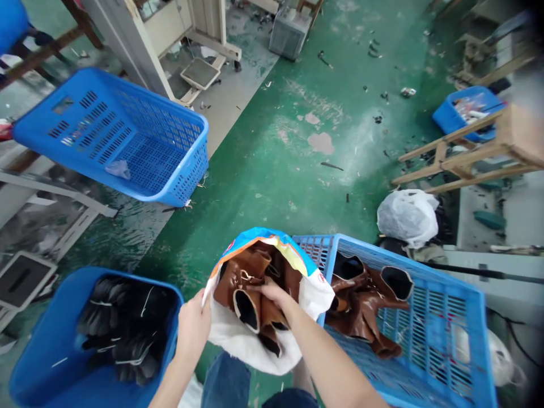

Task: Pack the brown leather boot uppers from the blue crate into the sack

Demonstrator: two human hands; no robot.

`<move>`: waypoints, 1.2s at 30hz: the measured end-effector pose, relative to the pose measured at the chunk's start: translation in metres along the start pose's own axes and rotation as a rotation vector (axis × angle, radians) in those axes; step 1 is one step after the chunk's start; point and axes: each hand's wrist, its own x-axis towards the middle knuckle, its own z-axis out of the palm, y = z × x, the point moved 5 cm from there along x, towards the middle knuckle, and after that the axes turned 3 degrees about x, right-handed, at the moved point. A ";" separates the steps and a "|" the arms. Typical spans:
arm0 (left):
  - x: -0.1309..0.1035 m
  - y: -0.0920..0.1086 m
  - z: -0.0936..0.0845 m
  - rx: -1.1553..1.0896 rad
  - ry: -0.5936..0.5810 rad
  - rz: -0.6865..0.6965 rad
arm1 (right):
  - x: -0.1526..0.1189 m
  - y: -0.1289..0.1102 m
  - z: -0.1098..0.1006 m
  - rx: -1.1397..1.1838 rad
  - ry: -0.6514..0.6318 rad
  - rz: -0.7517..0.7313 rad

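Observation:
A white sack (317, 294) with a blue, orange and yellow rim stands open in front of my legs, filled with shiny brown leather boot pieces (244, 269). My left hand (194, 320) grips the sack's left edge, fingers closed on it. Inside the mouth, my right hand (274, 292) is closed on one of the brown pieces; its fingertips are partly hidden. Just right of the sack, more brown leather pieces (361, 306) lie in a blue slatted crate (463, 300), two with dark round openings.
At the lower left a blue tub (32, 362) holds bundled black items (134, 323). A large blue basket (191, 164) with a scrap of plastic stands upper left. On the right are a white plastic bag (408, 215), a wooden stool (467, 147) and a small blue bin (446, 116). Scraps litter the green floor.

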 end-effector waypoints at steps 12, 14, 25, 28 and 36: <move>-0.009 0.000 0.009 -0.181 0.042 -0.012 | -0.052 -0.070 0.021 -0.933 0.101 -0.248; -0.009 0.001 0.009 -0.200 0.043 -0.005 | -0.062 -0.083 0.050 -1.028 -0.035 -0.413; -0.016 -0.006 0.020 -0.276 0.002 -0.028 | 0.076 0.023 0.060 -1.364 -0.241 -0.210; -0.023 0.004 0.037 -0.177 0.008 -0.065 | 0.086 0.034 0.079 -1.326 -0.199 -0.162; -0.024 0.046 0.036 0.124 -0.107 0.013 | 0.020 -0.018 0.088 -1.106 -0.189 -0.288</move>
